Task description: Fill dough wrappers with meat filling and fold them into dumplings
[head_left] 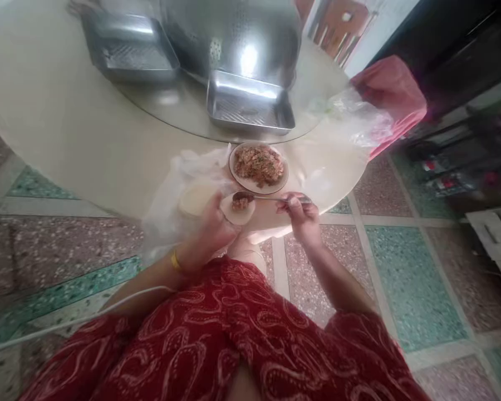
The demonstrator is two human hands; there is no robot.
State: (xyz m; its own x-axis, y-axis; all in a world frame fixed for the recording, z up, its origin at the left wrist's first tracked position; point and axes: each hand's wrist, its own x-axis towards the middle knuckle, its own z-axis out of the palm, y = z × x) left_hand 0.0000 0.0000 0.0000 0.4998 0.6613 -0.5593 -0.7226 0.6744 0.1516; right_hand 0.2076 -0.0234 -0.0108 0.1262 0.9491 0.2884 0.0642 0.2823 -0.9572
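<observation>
We are at the table (87,139); beyond the plate (239,179) stand a pot (234,39) and two trays (250,108), the closer one hemming in its far side. A pink bag (401,100) lies off to its right, pale rounds (193,200) to its near left. Before it, our left hand (217,225) pinches one wrapper (234,217), our right hand (299,211) grips a spoon (271,199), bowl over the wrapper's mince (239,204).

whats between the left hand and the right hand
In the head view: the round wrapper held in the left hand, the minced filling on it, and the spoon held in the right hand.
</observation>
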